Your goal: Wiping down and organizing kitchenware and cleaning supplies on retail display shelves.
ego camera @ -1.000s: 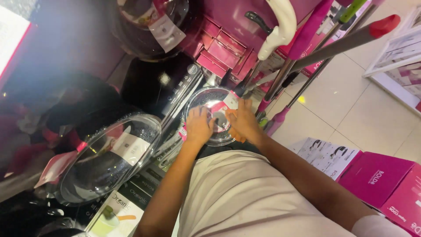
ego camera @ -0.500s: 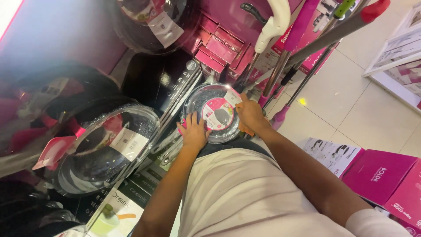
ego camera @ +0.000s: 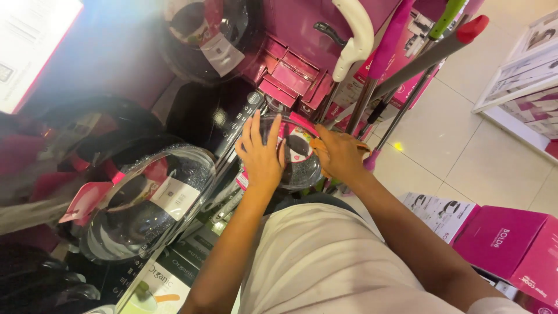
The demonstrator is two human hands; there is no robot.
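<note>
Both hands grip a round glass lid (ego camera: 296,154) between them, low on the shelf front, just ahead of the person's waist. The left hand (ego camera: 261,154) lies flat with fingers spread over the lid's left rim; the right hand (ego camera: 340,154) is closed around its right edge, an orange cloth (ego camera: 319,145) pinched beneath the palm. The lid is clear, smooth and domed, with a metal rim and a round pink-and-white label at its middle; dark speckled coating shows through the glass.

To the left, a larger glass-lidded pan (ego camera: 145,203) tilts outward, shiny and reflective, with a white rectangular label on the glass and a pink card tag (ego camera: 87,200) hanging off its left side. Above the hands stands a flat black glossy box (ego camera: 221,116) with rows of small white icons down its edge. Higher still hangs another dark pan (ego camera: 203,35) with a white and red label. Magenta cartons (ego camera: 290,75) fill the shelf behind. Right of the lid lean mop poles (ego camera: 407,64), metal with pink, green and red grips. On the pale tiled floor sit pink boxes (ego camera: 505,244) and a white printed box (ego camera: 442,209).
</note>
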